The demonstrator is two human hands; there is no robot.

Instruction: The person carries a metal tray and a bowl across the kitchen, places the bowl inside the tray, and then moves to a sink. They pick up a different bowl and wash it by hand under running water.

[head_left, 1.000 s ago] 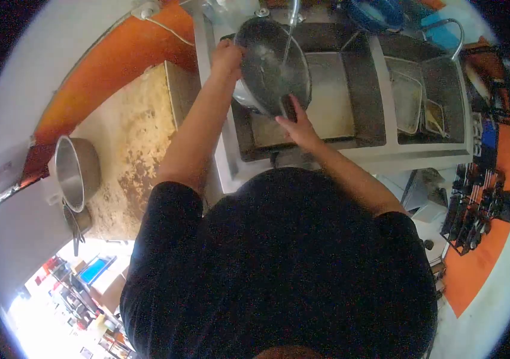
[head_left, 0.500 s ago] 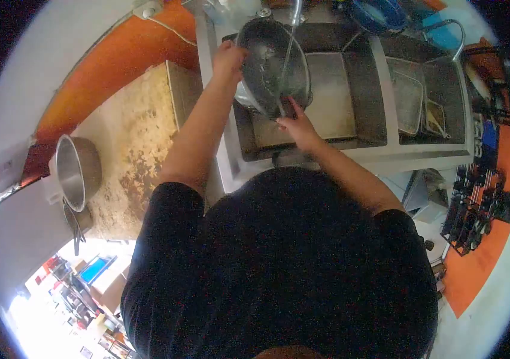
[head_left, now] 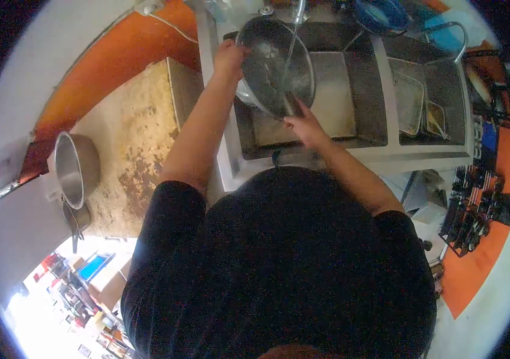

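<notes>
Over the sink (head_left: pixel 351 90) my left hand (head_left: pixel 231 57) grips the pan's (head_left: pixel 276 66) rim, right hand (head_left: pixel 306 122) open inside — water (head_left: pixel 289 48) running, rinsing under way, I judge, not finished.

both arms extended forward, left hand (head_left: pixel 229 58) clenched, right hand (head_left: pixel 306 124) flat

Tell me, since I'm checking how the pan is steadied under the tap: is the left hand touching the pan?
Touching. The head view shows the left hand gripping the rim of the tilted pan, with no gap, while the right hand reaches its lower edge.
</notes>
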